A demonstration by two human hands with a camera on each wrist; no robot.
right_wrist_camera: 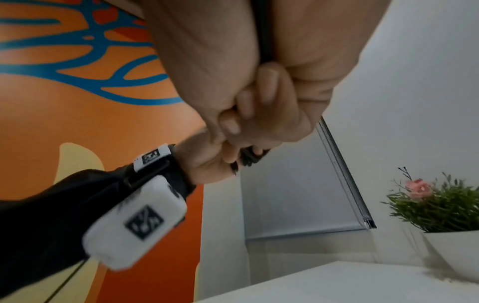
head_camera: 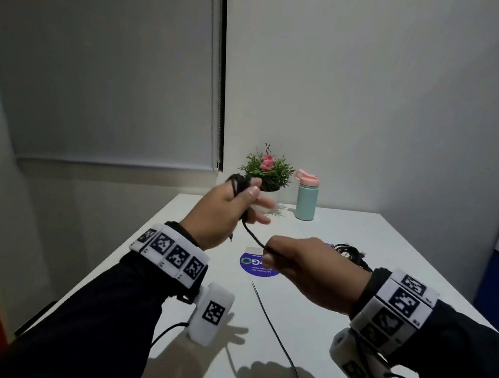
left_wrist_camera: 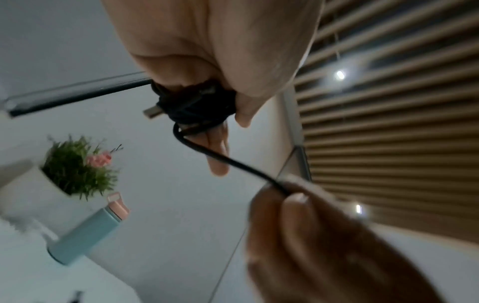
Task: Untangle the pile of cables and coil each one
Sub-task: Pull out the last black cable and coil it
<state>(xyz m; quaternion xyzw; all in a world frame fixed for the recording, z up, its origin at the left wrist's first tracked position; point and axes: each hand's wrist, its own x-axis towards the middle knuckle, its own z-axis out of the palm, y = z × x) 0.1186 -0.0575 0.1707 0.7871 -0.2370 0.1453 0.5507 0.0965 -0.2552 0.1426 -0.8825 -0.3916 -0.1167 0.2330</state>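
Black cable runs taut-ish through the air between the two hands, above the white table. Its wound part, a small black coil, sits in the left hand, with the thumb pressed on top of the loops and the lower fingers stretched forward; in the left wrist view a metal plug end sticks out of the coil just beside the palm. From the coil a single strand drops and crosses to the right hand, whose fingers are curled tight round it, thumb and forefinger pinching it at the knuckle end. In the right wrist view the strand passes along the palm under the folded fingers. Past the right hand the free length of cable lies on the table and trails toward the near edge.

Behind the right wrist a second bundle of dark cables rests on the table, partly hidden by the hand. A round blue sticker lies on the tabletop below the hands. At the far edge stand a small potted plant with a pink flower and, just beside it, a mint-green bottle with a pink lid. Both wrists wear white bands printed with black square markers.
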